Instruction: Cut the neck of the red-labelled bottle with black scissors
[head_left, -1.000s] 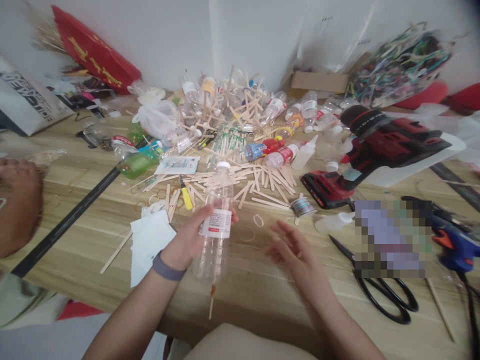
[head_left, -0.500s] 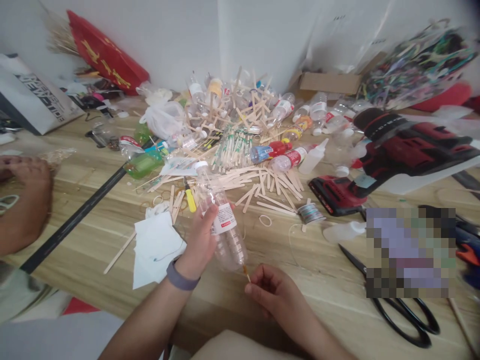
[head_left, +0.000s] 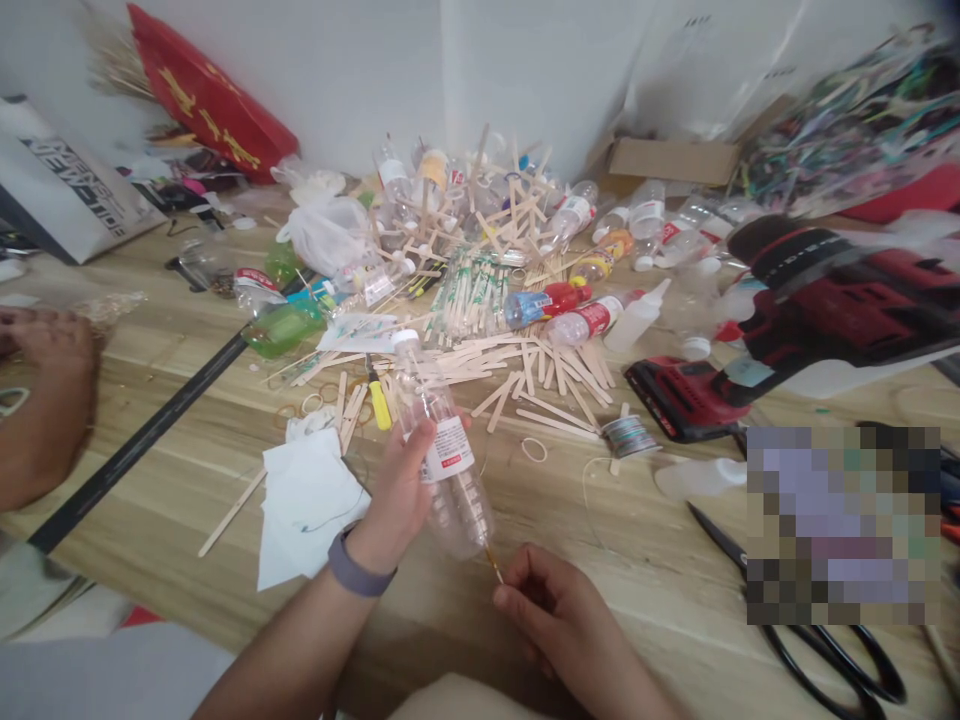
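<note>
My left hand (head_left: 396,498) is wrapped round a clear plastic bottle (head_left: 461,500) with a white cap and a white-and-red label. The bottle tilts, its cap pointing away and its base towards me. At the base, a thin amber strand (head_left: 492,562), which looks like a rubber band with a pale end, runs to my right hand (head_left: 553,612). Thumb and forefinger pinch its end; the other fingers are curled. Beyond the bottle lie many wooden craft sticks (head_left: 480,365). A yellow-handled screwdriver (head_left: 380,403) is left of the bottle, near white paper sheets (head_left: 304,510).
A red-and-black power drill (head_left: 810,320) and black scissors (head_left: 825,650) lie at right, by a spool (head_left: 630,436). Plastic bottles (head_left: 574,215) are heaped by the wall. A black strip (head_left: 142,440) crosses the table at left, beside another person's hand (head_left: 56,350).
My right hand has drawn slightly down and away from the bottle's base, and the amber strand between them looks longer and thinner. My left hand keeps its hold. The view has shifted slightly.
</note>
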